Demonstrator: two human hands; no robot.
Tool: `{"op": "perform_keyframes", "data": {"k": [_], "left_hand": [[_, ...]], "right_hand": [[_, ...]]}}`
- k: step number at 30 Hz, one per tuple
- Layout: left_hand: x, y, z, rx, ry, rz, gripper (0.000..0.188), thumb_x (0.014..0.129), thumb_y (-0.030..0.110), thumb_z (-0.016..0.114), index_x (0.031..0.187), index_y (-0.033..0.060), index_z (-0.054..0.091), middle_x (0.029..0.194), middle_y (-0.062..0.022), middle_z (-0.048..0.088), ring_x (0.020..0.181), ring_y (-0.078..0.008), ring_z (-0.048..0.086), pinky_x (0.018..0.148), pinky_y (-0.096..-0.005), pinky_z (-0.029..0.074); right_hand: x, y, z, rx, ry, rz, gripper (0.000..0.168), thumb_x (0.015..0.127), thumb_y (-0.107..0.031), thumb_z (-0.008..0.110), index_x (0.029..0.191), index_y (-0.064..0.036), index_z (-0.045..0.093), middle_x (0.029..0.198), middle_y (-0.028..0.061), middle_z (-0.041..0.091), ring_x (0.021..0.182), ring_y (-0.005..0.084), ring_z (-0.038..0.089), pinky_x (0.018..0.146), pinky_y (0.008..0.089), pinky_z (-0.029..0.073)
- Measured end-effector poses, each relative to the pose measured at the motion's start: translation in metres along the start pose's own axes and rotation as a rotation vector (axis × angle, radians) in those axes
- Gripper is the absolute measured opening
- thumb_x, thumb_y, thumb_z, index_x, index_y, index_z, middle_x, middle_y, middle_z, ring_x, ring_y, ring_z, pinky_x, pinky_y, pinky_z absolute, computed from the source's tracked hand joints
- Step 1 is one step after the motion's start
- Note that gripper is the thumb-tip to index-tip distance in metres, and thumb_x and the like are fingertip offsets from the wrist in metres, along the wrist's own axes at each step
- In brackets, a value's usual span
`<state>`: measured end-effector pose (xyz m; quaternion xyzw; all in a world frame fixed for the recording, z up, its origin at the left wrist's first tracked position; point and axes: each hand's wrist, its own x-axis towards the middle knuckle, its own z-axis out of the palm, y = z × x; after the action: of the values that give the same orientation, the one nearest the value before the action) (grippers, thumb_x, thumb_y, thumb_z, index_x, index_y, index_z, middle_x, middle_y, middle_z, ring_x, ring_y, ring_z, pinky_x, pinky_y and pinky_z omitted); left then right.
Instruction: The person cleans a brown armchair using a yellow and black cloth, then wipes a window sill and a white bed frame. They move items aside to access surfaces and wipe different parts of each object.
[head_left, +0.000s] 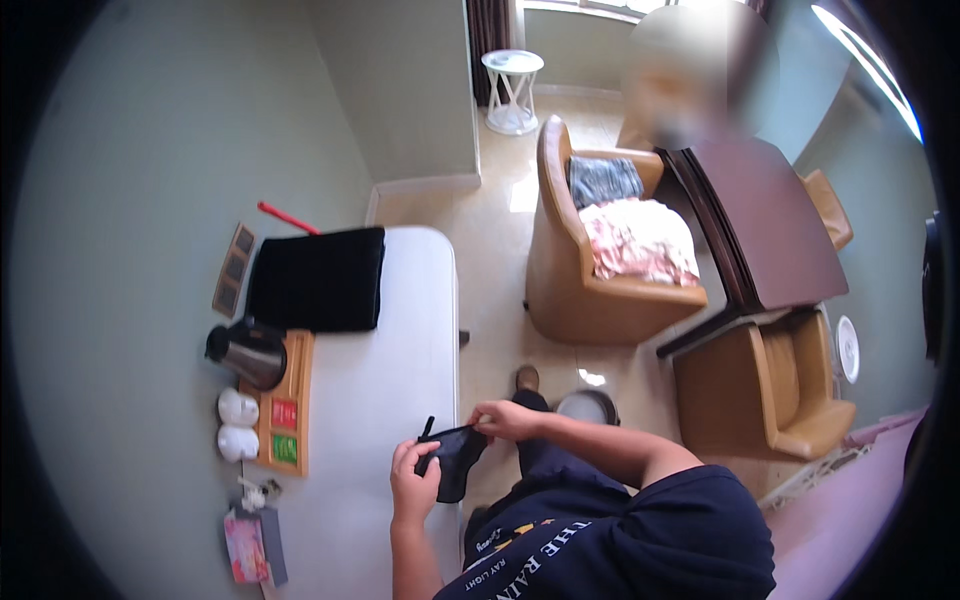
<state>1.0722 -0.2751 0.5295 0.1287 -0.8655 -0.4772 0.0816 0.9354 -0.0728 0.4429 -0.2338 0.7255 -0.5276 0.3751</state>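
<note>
A small black fabric pouch (454, 466), with a dark strap end or pull standing up at one corner, is stretched between my two hands. My left hand (417, 474) grips its left side, thumb and fingers on the cloth. Its upper right corner is pinched by the fingers of my right hand (508, 420). The pouch hangs over the front edge of a white table (360, 390). Farther along that table lies a folded black cloth (319, 279), apart from both hands.
Along the wall, a wooden tray (298, 450) bears an electric kettle (262, 360), white cups (238, 409) and packets. A tissue box (246, 546) is nearer. Right are a tan armchair (559, 300) with folded clothes (637, 240), a dark table (772, 225) and a bin (613, 405) on the floor.
</note>
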Motion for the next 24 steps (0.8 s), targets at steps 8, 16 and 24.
{"op": "perform_keyframes", "data": {"k": [8, 16, 24], "left_hand": [[0.203, 0.072, 0.101, 0.003, -0.142, 0.147, 0.016, 0.087, 0.01, 0.071, 0.101, 0.0064, 0.074, 0.109, -0.0176, 0.065, 0.107, -0.035, 0.063, 0.095, -0.0398, 0.05], [0.369, 0.153, 0.183, -0.166, -0.287, 0.387, 0.014, 0.088, 0.004, 0.069, 0.101, 0.0045, 0.074, 0.103, -0.0119, 0.064, 0.087, -0.0236, 0.066, 0.078, -0.0299, 0.053], [0.541, 0.209, 0.283, -0.239, -0.498, 0.623, 0.012, 0.09, 0.009, 0.068, 0.099, 0.0042, 0.074, 0.103, -0.0159, 0.067, 0.096, -0.032, 0.067, 0.084, -0.0364, 0.053]], "right_hand": [[0.044, -0.01, -0.203, -0.381, 0.292, -0.036, 0.024, 0.09, -0.023, 0.069, 0.105, -0.003, 0.065, 0.096, 0.0172, 0.07, 0.086, 0.034, 0.069, 0.076, 0.0422, 0.055], [0.051, -0.075, -0.374, -0.424, 0.74, -0.012, 0.018, 0.089, -0.02, 0.068, 0.098, -0.004, 0.069, 0.096, 0.0179, 0.068, 0.093, 0.037, 0.066, 0.081, 0.0432, 0.052], [0.078, -0.019, -0.432, -0.265, 1.058, -0.026, 0.013, 0.087, -0.002, 0.07, 0.099, -0.002, 0.067, 0.096, 0.0113, 0.065, 0.082, 0.0222, 0.066, 0.069, 0.0309, 0.054]]}}
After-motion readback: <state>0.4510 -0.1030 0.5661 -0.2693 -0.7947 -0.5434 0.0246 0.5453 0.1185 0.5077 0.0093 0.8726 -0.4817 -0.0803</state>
